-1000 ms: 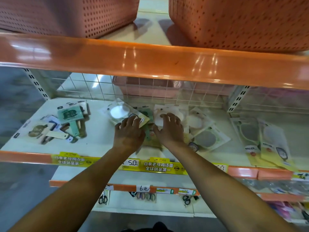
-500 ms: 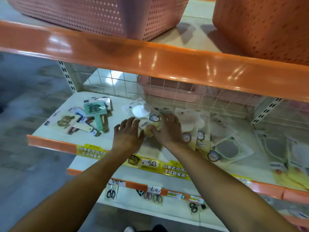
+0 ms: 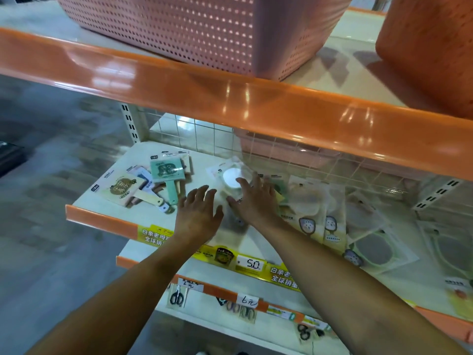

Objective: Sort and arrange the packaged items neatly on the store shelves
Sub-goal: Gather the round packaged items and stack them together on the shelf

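Both my hands lie flat on the white middle shelf (image 3: 143,213). My left hand (image 3: 198,213) has its fingers spread, resting on the shelf just left of a small stack of clear packets. My right hand (image 3: 253,202) presses on that stack, fingers straight over a clear packet with a white round disc (image 3: 230,175). Further clear packets with round pads (image 3: 314,208) fan out to the right. A pile of packaged hand mirrors, one teal (image 3: 166,172) and one cream (image 3: 122,187), lies at the shelf's left end.
An orange shelf lip (image 3: 230,98) overhangs close above, carrying a pink perforated basket (image 3: 204,29) and an orange one (image 3: 430,47). A wire grid (image 3: 204,134) backs the shelf. Yellow price strips (image 3: 250,263) line the front edge. Packaged scissors (image 3: 176,297) hang on the shelf below.
The view has swung left and closer. Both hands slid leftward with the packets under the right hand, nearer the mirror pile; the left hand's fingers are now more spread.
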`<control>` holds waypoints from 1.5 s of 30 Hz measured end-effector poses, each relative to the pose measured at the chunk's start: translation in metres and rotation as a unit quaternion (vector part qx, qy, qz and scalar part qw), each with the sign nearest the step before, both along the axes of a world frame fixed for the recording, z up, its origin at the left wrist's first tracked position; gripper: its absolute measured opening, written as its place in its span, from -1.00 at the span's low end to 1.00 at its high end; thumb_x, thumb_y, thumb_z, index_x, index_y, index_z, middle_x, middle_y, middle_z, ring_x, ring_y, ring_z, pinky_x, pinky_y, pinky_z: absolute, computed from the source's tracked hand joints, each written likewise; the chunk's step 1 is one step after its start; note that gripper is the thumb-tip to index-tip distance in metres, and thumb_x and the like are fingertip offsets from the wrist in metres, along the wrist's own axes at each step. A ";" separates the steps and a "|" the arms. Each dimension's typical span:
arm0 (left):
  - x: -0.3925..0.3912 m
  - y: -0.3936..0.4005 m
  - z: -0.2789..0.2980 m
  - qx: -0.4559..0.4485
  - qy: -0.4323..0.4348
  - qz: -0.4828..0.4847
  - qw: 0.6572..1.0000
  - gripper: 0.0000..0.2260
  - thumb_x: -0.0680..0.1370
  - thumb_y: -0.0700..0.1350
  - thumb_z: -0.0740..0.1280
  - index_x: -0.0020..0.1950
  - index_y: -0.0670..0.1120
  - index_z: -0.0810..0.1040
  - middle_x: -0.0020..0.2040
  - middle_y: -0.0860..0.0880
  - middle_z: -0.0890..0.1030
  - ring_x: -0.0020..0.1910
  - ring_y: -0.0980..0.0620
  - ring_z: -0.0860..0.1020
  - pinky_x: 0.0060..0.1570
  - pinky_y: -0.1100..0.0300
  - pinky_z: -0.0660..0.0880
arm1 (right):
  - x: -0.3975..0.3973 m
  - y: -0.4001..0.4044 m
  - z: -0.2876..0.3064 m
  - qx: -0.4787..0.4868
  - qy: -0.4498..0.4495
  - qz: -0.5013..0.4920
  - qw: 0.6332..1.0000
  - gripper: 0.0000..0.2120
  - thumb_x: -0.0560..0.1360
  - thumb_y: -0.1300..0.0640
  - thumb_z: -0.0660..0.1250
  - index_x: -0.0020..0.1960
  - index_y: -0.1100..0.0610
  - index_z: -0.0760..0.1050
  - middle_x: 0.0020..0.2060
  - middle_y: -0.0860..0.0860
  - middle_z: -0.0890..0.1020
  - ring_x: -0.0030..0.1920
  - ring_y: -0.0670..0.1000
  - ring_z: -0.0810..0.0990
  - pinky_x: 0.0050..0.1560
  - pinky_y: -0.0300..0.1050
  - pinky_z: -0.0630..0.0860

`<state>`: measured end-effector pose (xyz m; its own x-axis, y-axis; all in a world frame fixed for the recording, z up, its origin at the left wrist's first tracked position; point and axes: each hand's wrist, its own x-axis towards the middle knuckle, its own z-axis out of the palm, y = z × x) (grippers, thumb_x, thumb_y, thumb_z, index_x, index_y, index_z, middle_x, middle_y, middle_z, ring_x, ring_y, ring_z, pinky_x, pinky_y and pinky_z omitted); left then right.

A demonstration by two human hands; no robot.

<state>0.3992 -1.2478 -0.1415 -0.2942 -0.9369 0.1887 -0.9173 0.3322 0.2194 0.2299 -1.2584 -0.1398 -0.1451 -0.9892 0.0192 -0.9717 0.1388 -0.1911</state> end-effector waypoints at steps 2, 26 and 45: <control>0.001 -0.003 -0.001 0.004 0.001 0.000 1.000 -0.53 0.58 0.12 0.18 0.44 -0.02 0.34 0.47 -0.04 0.34 0.43 -0.08 0.31 0.39 -0.02 0.17 | 0.000 -0.004 -0.002 0.020 0.007 0.001 1.000 -0.37 0.51 -0.37 0.14 0.50 -0.15 0.19 0.57 0.18 -0.02 0.53 0.38 -0.10 0.50 0.29 -0.02; 0.007 0.000 0.002 0.010 0.017 -0.034 0.999 -0.53 0.57 0.12 0.20 0.44 -0.04 0.35 0.46 -0.06 0.36 0.41 -0.11 0.34 0.34 -0.03 0.23 | 0.018 0.024 0.009 0.005 0.032 -0.027 0.999 -0.63 0.47 -0.09 0.34 0.22 0.00 0.39 0.20 0.20 0.37 0.21 0.27 0.35 0.14 0.15 0.40; -0.075 0.066 0.023 -0.032 0.063 -0.222 0.972 -0.57 0.52 0.05 0.33 0.34 -0.08 0.44 0.35 -0.14 0.47 0.28 -0.22 0.47 0.15 -0.11 0.45 | -0.048 0.170 0.035 -0.166 -0.049 -0.260 0.950 -0.59 0.38 -0.07 0.35 0.20 0.01 0.53 0.23 0.09 0.49 0.18 0.23 0.45 0.11 0.06 0.47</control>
